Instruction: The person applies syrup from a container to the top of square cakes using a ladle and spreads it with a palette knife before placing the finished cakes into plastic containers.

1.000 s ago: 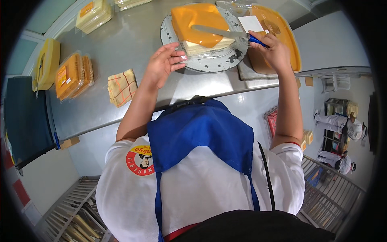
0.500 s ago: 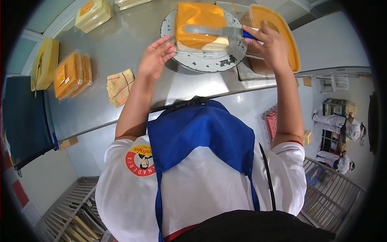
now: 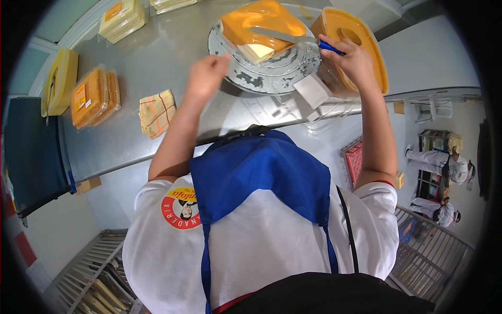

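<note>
An offset-looking icing spatula [image 3: 285, 36] with a blue handle is in my right hand [image 3: 351, 58], fingers wrapped round the handle. Its long metal blade lies across the top of a square cake [image 3: 235, 26] coated in orange icing, part of whose pale side still shows bare. The cake sits on a worn grey turntable [image 3: 251, 81]. My left hand [image 3: 208, 76] is beside the turntable's near-left rim, smeared by motion; whether it touches the rim is unclear. To the right stands a clear tub [image 3: 384, 68] of orange icing with a hollow scooped in it.
A folded checked cloth [image 3: 157, 113] lies left of my left forearm. Clear-lidded boxes of orange cake [image 3: 91, 99], a yellow container [image 3: 61, 78] and pale boxed packs [image 3: 123, 21] stand farther left on the steel table [image 3: 125, 141]. A pale flat piece [image 3: 312, 91] shows near the turntable.
The turntable and cake have turned, so a corner of the cake now points toward me. My left hand has drawn its fingers in, and the spatula blade has tilted on the icing.
</note>
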The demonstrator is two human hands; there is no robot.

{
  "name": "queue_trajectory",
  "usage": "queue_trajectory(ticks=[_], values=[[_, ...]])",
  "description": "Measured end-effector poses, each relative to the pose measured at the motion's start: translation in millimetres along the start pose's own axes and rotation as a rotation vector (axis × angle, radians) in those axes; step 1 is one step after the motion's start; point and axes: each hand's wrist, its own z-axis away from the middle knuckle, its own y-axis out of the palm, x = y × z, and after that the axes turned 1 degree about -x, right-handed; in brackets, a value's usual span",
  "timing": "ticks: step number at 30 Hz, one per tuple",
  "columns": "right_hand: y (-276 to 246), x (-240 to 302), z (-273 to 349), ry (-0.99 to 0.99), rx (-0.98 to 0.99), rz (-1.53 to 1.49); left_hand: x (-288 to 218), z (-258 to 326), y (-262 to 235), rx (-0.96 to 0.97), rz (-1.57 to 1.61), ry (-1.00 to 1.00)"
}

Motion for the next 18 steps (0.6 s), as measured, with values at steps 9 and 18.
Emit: queue_trajectory(ticks=[9, 18], values=[[8.5, -0.7, 2.0, 0.069, 0.017, -0.015, -21.2, 15.0, 27.4, 0.134, -0.544, 0.230], [-4.1, 7.9, -7.3, 0.200, 0.148, -0.092, 2.2, -0.6, 25.2, 0.406, 1.043, 0.004]])
